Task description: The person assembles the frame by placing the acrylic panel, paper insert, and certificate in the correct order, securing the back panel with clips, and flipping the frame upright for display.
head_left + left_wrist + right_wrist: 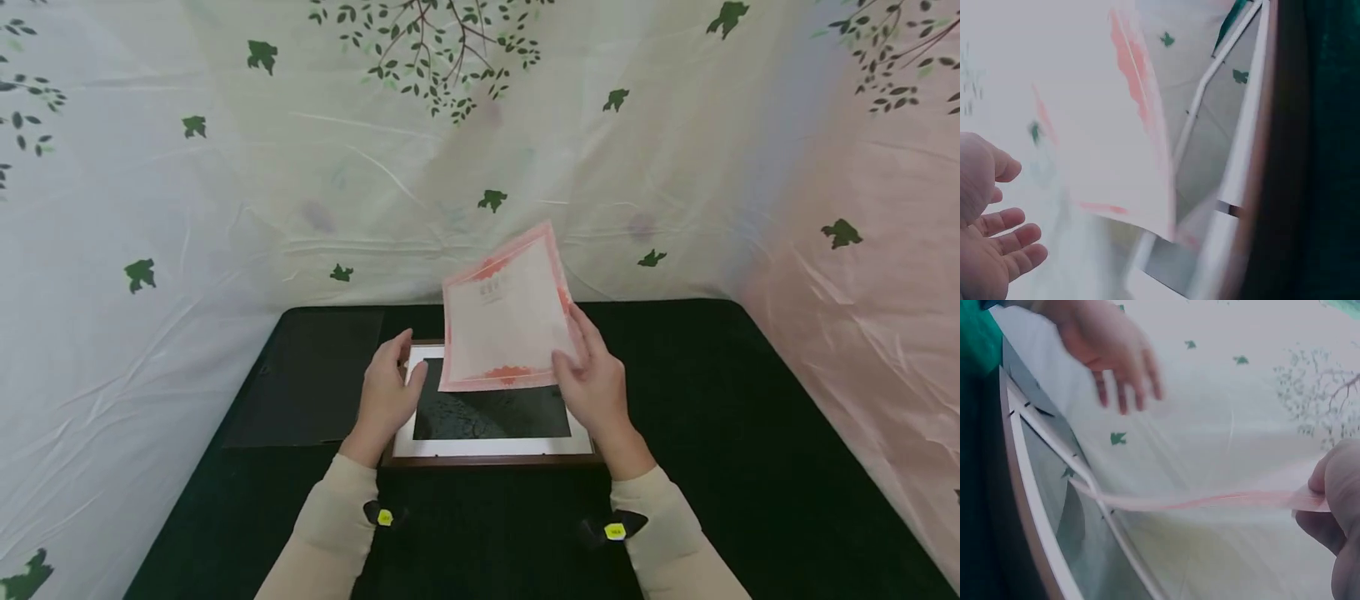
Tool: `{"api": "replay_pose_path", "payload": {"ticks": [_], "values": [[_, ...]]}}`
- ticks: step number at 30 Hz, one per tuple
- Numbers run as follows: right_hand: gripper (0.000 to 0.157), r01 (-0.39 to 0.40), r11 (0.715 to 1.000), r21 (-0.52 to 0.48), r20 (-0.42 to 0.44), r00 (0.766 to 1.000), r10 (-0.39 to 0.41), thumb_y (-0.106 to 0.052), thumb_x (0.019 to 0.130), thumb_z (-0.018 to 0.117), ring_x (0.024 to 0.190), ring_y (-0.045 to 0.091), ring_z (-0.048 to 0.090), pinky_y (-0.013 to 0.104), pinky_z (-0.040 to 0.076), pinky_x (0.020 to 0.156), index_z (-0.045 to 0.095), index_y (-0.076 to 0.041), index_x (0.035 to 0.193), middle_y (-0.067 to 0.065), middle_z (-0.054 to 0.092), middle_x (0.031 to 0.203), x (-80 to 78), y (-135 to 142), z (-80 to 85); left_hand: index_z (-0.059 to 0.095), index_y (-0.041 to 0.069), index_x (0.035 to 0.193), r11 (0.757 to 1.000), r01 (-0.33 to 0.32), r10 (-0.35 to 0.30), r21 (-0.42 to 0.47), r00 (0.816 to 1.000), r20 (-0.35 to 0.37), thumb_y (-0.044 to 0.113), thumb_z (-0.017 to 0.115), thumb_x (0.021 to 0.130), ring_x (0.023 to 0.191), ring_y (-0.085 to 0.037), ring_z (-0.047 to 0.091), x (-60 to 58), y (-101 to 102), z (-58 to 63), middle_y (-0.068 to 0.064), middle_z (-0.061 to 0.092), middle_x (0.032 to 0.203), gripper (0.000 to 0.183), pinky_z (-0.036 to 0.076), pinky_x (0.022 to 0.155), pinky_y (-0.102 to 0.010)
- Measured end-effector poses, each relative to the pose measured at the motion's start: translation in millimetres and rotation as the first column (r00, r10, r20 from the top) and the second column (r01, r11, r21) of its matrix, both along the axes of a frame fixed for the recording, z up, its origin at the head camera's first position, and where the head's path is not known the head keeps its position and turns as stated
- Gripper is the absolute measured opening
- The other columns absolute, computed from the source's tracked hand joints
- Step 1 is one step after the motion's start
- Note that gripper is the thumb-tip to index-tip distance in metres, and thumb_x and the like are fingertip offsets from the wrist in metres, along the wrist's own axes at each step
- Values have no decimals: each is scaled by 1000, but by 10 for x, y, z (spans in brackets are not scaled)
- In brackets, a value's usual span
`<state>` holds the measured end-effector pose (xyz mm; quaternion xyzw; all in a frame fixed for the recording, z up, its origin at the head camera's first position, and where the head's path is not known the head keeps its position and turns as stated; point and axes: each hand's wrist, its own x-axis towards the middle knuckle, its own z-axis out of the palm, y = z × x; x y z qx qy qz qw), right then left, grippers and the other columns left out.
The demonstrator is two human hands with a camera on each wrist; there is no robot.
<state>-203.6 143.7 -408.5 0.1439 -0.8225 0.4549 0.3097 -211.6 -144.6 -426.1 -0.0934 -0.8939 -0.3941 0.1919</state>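
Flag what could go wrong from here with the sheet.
1. Creasing: only the right hand grips the white, pink-bordered paper sheet, at one side, so its bowed free part might crease.
2. Misalignment: the sheet tilts over the brown rectangular frame with a white inner border, so it could land crooked.
3. Smudging: the left hand is near the frame's glossy dark pane; a stray touch might mark it.

My right fingers [591, 332] are pinching smooth, pink-bordered white paper [506, 321]; below them, a dark rectangular glass-like pane [491, 417] is gleaming.
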Motion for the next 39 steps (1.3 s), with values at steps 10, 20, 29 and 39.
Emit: {"api": "replay_pose_path", "payload": {"ticks": [10, 20, 29, 39], "values": [[59, 66, 979, 195, -180, 983, -30, -4, 86, 67, 48, 16, 54, 25, 42, 41, 48, -13, 141, 16, 70, 102, 139, -185, 127, 25, 15, 153, 920, 209, -277, -333, 945, -174, 42, 58, 95, 127, -32, 47, 107, 540, 756, -15, 45, 144, 73, 43, 99, -48], [48, 10, 959, 284, -208, 977, 51, 1, 85, 67, 52, 10, 51, 23, 45, 48, 58, -7, 132, 9, 72, 89, 214, -407, -34, 15, 21, 156, 923, 264, -298, -278, 951, -86, 51, 49, 97, 103, -23, 61, 129, 722, 759, -9, 53, 136, 74, 52, 83, -39], [38, -33, 941, 336, -223, 968, 114, 1, 86, 66, 72, 16, 65, 28, 55, 61, 64, -6, 123, 7, 72, 95, 294, -551, -132, 13, 10, 154, 966, 251, -254, -66, 967, -34, 35, 54, 97, 95, -19, 66, 195, 766, 659, -14, 60, 127, 74, 54, 70, -32], [58, -71, 935, 348, -178, 974, 141, 0, 78, 75, 106, 23, 64, 39, 53, 87, 59, -10, 132, 6, 64, 124, 378, -611, -245, 17, 9, 153, 980, 196, -192, 37, 977, -94, 2, 46, 96, 47, -9, 52, 223, 743, 542, -9, 64, 75, 65, 45, 44, -23]]}}
